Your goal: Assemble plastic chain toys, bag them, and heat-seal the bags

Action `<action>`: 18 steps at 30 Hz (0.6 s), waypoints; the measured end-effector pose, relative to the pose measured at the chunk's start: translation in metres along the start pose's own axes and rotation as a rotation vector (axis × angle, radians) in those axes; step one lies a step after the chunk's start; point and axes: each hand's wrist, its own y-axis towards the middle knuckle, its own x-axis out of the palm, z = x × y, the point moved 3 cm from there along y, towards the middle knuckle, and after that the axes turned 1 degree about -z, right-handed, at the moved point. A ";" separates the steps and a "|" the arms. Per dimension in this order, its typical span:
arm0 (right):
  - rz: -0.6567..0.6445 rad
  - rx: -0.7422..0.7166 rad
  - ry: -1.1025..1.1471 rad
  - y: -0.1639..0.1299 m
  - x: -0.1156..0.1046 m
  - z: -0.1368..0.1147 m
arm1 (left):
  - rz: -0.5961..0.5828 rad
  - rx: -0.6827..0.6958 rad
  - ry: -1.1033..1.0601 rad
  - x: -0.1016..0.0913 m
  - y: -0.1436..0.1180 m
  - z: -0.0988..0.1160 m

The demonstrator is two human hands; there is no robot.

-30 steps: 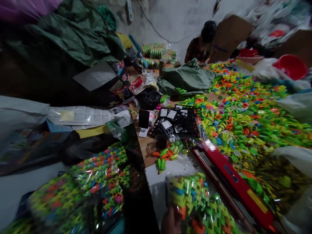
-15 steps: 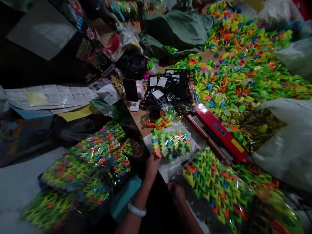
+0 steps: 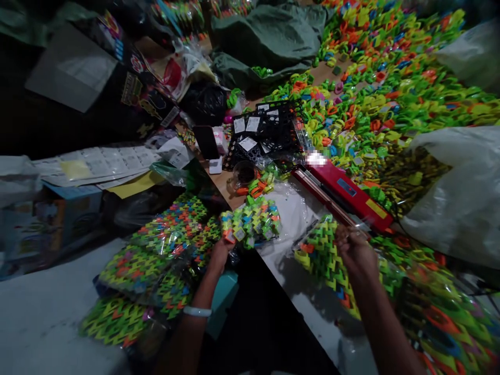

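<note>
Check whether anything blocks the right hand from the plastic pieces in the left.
Nothing upright shows between the right hand and the colourful plastic pieces in the left hand; a filled clear bag lies partly between them.

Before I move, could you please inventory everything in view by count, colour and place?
bundled pieces: one, mostly green, centre
filled bags: several, multicoloured, lower left and right
loose pieces: uncountable, multicoloured, upper right
long device: one, red, right
mesh sheets: several, black, centre
phone-like slab: one, dark, beside mesh sheets
cup: one, clear, below mesh sheets
draped sheet: one, green, top
papers: several, white, left
box: one, teal, lower centre
bracelet: one, white, left wrist
left hand: one, bare, on bundled pieces
right hand: one, bare, beside long device
</note>
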 end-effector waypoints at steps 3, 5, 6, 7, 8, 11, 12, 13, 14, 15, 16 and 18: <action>0.005 -0.273 0.015 0.020 0.012 -0.035 | -0.007 0.001 0.012 0.001 -0.001 -0.003; -0.086 -0.241 -0.105 0.010 0.025 -0.018 | 0.015 -0.007 0.016 0.004 -0.003 -0.010; -0.141 -0.146 -0.186 -0.001 0.030 0.004 | 0.029 -0.015 0.019 0.006 -0.004 -0.014; -0.162 -0.018 -0.253 -0.015 0.034 0.032 | 0.040 -0.027 0.024 0.008 -0.005 -0.019; -0.132 0.128 -0.277 -0.029 0.035 0.063 | 0.047 -0.038 0.029 0.010 -0.007 -0.023; -0.096 0.326 -0.316 -0.063 0.036 0.146 | 0.048 -0.070 0.036 0.018 -0.014 -0.033; -0.072 0.349 -0.356 -0.068 0.036 0.166 | 0.045 -0.082 0.035 0.020 -0.016 -0.035; -0.052 0.364 -0.391 -0.070 0.036 0.181 | 0.040 -0.095 0.034 0.022 -0.019 -0.037; -0.038 0.366 -0.424 -0.069 0.036 0.192 | 0.034 -0.109 0.032 0.024 -0.021 -0.038; -0.029 0.354 -0.450 -0.065 0.036 0.199 | 0.027 -0.124 0.030 0.026 -0.023 -0.038; -0.027 0.340 -0.466 -0.061 0.036 0.204 | 0.021 -0.140 0.028 0.028 -0.024 -0.038; -0.021 0.308 -0.506 -0.050 0.035 0.209 | 0.010 -0.170 0.022 0.030 -0.026 -0.038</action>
